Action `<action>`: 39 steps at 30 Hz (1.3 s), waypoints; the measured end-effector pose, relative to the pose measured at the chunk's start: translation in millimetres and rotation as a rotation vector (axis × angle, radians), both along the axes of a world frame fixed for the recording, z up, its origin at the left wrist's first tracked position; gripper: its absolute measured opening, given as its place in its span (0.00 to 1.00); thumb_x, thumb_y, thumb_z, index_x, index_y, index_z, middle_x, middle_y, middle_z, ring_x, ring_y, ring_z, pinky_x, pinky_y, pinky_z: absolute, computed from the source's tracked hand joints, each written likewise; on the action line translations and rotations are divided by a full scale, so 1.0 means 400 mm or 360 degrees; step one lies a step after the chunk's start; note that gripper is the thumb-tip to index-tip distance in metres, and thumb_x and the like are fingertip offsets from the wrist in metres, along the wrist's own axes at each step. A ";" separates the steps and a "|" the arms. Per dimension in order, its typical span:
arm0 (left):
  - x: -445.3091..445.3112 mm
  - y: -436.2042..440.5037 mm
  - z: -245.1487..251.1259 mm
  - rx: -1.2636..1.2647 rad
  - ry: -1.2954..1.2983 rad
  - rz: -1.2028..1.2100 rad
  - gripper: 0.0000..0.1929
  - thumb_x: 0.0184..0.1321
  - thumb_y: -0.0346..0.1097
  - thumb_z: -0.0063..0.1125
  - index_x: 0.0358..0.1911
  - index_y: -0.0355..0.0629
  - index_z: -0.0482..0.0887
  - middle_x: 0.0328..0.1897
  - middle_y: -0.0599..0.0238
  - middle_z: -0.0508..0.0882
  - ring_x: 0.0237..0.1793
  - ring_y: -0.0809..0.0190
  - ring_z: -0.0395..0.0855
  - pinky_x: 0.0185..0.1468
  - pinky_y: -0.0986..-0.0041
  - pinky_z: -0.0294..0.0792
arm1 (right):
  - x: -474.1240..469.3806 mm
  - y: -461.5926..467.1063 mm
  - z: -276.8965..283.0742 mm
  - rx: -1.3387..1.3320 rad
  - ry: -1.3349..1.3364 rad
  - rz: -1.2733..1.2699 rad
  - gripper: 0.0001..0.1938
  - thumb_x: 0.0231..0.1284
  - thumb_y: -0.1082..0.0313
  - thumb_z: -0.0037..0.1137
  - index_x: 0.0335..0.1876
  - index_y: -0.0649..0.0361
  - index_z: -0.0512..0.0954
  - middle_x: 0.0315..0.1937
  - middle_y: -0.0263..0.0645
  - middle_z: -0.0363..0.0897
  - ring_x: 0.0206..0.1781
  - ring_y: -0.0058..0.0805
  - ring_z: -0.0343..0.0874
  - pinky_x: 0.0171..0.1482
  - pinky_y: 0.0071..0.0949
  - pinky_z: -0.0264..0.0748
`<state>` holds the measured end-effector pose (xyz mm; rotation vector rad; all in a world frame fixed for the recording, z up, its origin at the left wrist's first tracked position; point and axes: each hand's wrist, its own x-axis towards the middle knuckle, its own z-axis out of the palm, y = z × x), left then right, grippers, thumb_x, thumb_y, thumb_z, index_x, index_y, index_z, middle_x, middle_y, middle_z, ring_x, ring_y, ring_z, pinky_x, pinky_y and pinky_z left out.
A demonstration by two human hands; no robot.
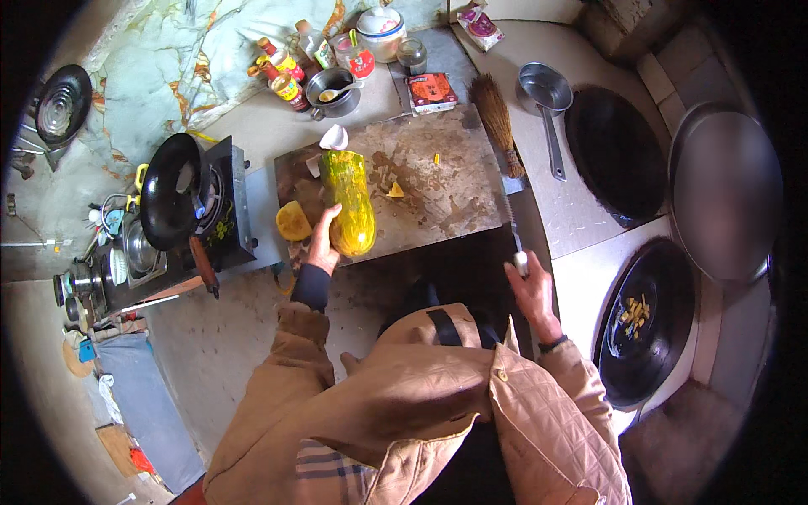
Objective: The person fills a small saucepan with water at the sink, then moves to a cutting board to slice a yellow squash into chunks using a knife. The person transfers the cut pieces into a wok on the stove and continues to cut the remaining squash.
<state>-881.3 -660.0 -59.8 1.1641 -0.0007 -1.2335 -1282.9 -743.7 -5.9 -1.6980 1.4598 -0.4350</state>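
My left hand point(324, 242) grips the lower left side of a long green-and-yellow squash point(348, 205), which lies on the wooden cutting board point(442, 202). Left of it on the board rests a cut yellow squash piece point(293, 221). Small yellow scraps point(396, 190) lie to its right, and a white shell-like piece point(334, 137) is at its upper end. My right hand point(534, 291), off the board's right edge, holds the white handle of a knife point(515, 233), its narrow blade pointing up and away from me.
A hand broom point(495, 123) lies right of the board, beside a metal ladle point(546, 95). Farther right, a large wok point(650, 328) holds yellow chunks. A black frying pan point(173, 189) sits on the stove at left. Bottles point(284, 85), a small pot point(334, 91) and jars stand behind.
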 end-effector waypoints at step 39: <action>-0.186 -0.002 0.448 -0.0740 -0.1463 -0.0899 0.62 0.33 0.55 0.84 0.70 0.34 0.54 0.70 0.48 0.64 0.68 0.50 0.66 0.70 0.60 0.62 | 0.372 -0.016 0.254 -0.0329 -0.1339 0.0685 0.57 0.35 0.57 0.83 0.70 0.61 0.52 0.63 0.51 0.64 0.66 0.44 0.68 0.67 0.40 0.65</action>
